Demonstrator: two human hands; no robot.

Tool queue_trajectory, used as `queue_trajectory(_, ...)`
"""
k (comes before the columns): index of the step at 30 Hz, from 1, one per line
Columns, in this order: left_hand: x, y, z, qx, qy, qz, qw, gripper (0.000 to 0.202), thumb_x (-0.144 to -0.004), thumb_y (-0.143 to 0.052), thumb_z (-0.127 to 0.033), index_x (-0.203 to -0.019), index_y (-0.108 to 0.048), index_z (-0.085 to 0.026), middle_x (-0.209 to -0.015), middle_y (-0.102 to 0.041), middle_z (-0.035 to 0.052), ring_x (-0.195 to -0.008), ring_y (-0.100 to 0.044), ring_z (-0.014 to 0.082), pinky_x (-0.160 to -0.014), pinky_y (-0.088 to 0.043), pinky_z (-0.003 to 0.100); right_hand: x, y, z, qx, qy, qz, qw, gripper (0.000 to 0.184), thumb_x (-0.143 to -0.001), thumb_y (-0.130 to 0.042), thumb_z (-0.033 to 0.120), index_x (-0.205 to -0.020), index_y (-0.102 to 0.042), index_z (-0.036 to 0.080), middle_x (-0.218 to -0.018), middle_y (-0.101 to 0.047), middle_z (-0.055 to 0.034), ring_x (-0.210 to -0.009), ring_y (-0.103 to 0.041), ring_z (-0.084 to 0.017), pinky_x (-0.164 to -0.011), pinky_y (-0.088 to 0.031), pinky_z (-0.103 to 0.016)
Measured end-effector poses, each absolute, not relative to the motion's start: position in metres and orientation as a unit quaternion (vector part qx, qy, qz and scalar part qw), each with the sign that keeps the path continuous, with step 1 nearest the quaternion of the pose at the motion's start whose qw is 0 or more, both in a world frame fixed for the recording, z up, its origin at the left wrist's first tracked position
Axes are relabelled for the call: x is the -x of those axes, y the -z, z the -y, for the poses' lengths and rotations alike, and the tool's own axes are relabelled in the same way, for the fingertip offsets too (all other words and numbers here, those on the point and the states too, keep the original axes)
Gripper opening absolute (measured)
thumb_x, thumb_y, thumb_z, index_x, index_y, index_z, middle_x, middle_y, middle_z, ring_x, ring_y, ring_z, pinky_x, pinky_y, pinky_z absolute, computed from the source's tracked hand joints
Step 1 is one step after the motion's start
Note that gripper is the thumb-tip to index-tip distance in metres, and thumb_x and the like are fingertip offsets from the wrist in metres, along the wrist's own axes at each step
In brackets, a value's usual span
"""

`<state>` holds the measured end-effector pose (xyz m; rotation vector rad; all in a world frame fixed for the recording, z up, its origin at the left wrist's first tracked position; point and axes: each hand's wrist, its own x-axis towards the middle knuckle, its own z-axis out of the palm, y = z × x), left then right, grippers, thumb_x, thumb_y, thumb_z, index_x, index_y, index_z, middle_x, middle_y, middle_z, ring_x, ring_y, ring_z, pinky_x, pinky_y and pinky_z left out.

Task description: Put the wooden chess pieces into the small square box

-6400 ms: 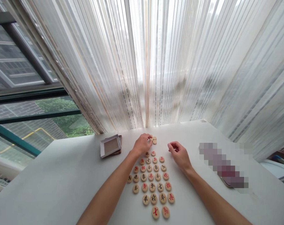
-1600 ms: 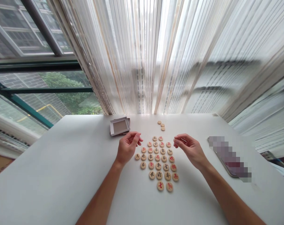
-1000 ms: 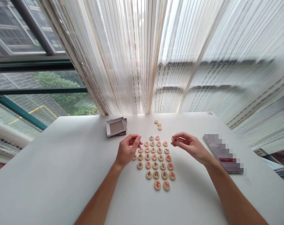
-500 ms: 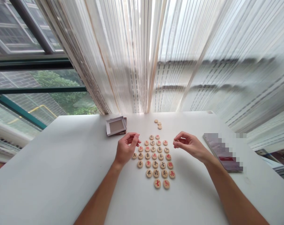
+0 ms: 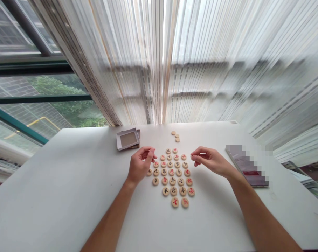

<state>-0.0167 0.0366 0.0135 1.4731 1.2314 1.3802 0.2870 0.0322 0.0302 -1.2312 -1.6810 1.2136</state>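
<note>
L hand (image 5: 141, 164) half-curled, R hand (image 5: 208, 159) w/ thumb & fingertips pinched close; can't tell if either grips anything. Face-up xiangqi pcs (image 5: 171, 172) lie in rows btwn them, 3 blank-side-up pcs (image 5: 177, 135) beyond, shallow box tray (image 5: 128, 139) past L hand.

The lettered discs (image 5: 171, 172) before me are pale tan, some marked in red, others in black; three more discs (image 5: 177, 139) show plain tan. My table (image 5: 69, 196) is white, the tray (image 5: 128, 139) light grey around a taupe floor. I see whitish curtains (image 5: 201, 45) striped grey and beige, a dark green window bar (image 5: 43, 99) and a yellow rail (image 5: 42, 118).
</note>
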Motion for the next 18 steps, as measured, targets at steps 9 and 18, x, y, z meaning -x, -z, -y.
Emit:
queue_trajectory(9, 0.008, -0.011, -0.03, -0.61, -0.501, -0.47, 0.396, 0.027, -0.089, -0.065, -0.043, -0.093, -0.069, -0.016, -0.072, -0.071, 0.0028, -0.061, -0.067, 0.0144, -0.06, -0.056, 0.024, -0.28, -0.017, -0.034, 0.424, -0.527, 0.642, 0.361, 0.037, -0.09, -0.066, 0.05, -0.111, -0.067, 0.019, -0.109, -0.073, -0.0105, -0.093, -0.075, -0.027, -0.088, -0.058, -0.045)
queue_trajectory(18, 0.007, -0.013, -0.029, -0.612, -0.497, -0.47, 0.396, 0.027, -0.09, -0.065, -0.042, -0.093, -0.069, -0.016, -0.073, -0.071, 0.0027, -0.063, -0.067, 0.0146, -0.061, -0.057, 0.024, -0.287, -0.024, -0.036, 0.478, -0.497, 0.624, 0.368, 0.032, -0.084, -0.073, 0.046, -0.103, -0.066, 0.021, -0.098, -0.074, -0.0064, -0.095, -0.075, -0.028, -0.087, -0.057, -0.039)
